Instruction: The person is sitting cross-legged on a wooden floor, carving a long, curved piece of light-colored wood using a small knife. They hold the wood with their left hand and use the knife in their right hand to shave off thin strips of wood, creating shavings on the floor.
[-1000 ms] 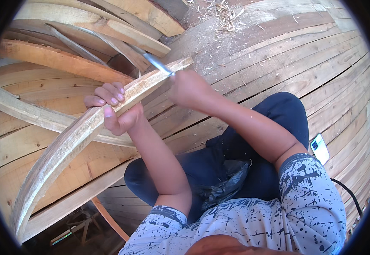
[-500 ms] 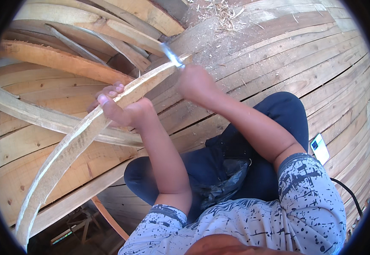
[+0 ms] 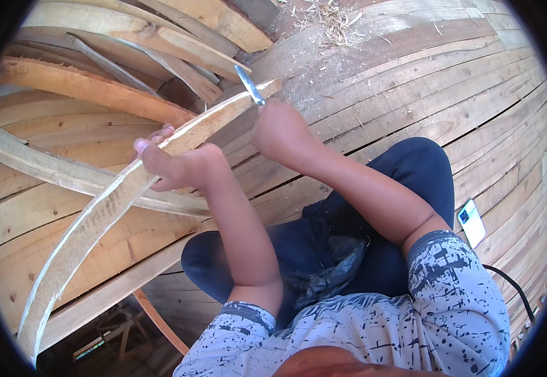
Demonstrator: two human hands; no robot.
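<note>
A long, narrow wooden strip [image 3: 105,210] slants from the lower left up to the top middle, its pale edge turned upward. My left hand [image 3: 176,160] is closed around it about halfway along, thumb over the upper edge. In my right hand [image 3: 281,133], a fist, is a knife [image 3: 249,84]; the handle is hidden by the fingers. Its shiny blade lies across the strip's upper edge, close to the far end.
Several boards [image 3: 97,88] and offcuts are stacked at the upper left. Wood shavings [image 3: 336,25] litter the plank floor [image 3: 399,94] beyond. A phone [image 3: 471,224] lies right of my knee, near a black cable [image 3: 517,289]. An opening [image 3: 104,342] shows at the lower left.
The knife and my right hand have shifted slightly left along the strip, and the blade is less blurred. My left hand and the strip have moved a little to the left.
</note>
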